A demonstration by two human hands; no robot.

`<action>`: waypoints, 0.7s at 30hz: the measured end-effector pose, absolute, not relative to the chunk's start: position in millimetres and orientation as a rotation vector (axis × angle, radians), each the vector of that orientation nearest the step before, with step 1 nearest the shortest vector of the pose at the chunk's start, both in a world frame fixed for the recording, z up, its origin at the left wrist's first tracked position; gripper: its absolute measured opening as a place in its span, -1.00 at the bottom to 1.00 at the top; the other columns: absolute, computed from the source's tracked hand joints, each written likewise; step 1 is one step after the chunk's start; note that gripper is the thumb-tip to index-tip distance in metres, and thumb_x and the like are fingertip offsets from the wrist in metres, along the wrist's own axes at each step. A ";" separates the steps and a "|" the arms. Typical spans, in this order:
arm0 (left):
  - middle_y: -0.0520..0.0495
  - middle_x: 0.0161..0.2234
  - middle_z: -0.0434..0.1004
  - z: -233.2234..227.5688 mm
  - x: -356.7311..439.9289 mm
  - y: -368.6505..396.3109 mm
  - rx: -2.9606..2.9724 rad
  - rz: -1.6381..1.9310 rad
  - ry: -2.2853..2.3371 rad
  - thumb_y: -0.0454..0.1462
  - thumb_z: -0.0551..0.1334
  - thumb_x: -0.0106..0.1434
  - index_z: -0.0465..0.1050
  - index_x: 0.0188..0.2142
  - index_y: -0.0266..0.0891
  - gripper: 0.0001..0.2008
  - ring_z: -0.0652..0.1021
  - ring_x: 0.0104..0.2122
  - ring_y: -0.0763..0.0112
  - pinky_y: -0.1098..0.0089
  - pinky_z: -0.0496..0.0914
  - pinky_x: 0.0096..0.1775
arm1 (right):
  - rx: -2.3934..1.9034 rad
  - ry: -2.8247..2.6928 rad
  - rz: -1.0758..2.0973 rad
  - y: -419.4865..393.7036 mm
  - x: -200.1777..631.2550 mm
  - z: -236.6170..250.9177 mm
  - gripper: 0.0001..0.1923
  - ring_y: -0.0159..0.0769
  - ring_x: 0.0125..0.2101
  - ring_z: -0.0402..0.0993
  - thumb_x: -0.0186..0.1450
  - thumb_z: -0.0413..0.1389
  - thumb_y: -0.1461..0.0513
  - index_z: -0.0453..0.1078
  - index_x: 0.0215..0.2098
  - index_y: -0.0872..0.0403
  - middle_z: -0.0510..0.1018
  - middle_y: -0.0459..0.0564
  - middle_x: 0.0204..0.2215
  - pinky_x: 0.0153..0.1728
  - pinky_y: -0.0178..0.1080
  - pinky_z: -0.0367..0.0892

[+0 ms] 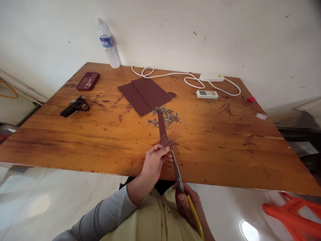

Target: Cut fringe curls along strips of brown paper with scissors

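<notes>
My left hand (155, 161) pinches the near end of a narrow maroon strip (162, 127), which has pale curved lines drawn on it. Wrapped round the handles of a pair of scissors (177, 170), my right hand (189, 201) is close to my body. The blades point up and away, and their tips meet the strip right beside my left fingertips. One handle is yellow; something red shows by the other. Small curled trimmings (170, 116) lie scattered around the strip's far end. Beyond them rest two overlapping maroon sheets (152, 92).
On the wooden table (100, 144) are a dark red phone (88, 81) and a black clip-like object (74, 106) at left. A water bottle (108, 45) stands against the wall. A white power strip (212, 78) with cable and a remote (207, 94) lie at the back right.
</notes>
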State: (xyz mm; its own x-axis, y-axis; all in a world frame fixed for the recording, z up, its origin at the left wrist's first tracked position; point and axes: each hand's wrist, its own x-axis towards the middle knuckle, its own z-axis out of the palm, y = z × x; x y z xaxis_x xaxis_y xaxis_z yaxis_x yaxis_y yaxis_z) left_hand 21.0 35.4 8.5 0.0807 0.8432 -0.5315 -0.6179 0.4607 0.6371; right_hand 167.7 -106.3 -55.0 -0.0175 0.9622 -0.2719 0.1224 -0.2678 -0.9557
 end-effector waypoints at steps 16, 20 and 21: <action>0.06 -0.56 0.57 4.3 16.0 32.1 0.245 1.189 0.957 -0.29 0.62 -0.17 0.41 -0.59 -0.20 -0.63 0.53 -0.57 0.50 0.45 0.46 -0.43 | -1.371 -1.030 1.487 -114.5 173.2 -62.6 -0.11 -0.34 -0.62 0.19 0.27 0.16 -0.50 0.58 0.02 0.07 0.29 -0.21 -0.59 -0.65 -0.31 0.14; 0.01 -0.53 0.63 5.9 16.5 30.7 0.241 1.202 0.973 -0.30 0.61 -0.20 0.41 -0.60 -0.21 -0.64 0.53 -0.57 0.52 0.46 0.46 -0.43 | -1.379 -1.033 1.481 -113.1 172.6 -60.9 -0.13 -0.38 -0.66 0.10 0.29 0.14 -0.51 0.56 0.00 0.06 0.24 -0.25 -0.62 -0.67 -0.31 0.07; 0.00 -0.52 0.64 6.4 16.6 30.4 0.235 1.207 0.978 -0.30 0.61 -0.21 0.42 -0.60 -0.21 -0.63 0.55 -0.56 0.52 0.47 0.46 -0.42 | -1.383 -1.036 1.472 -112.7 172.2 -60.3 -0.13 -0.39 -0.67 0.07 0.29 0.13 -0.51 0.56 -0.01 0.06 0.24 -0.26 -0.62 -0.68 -0.31 0.06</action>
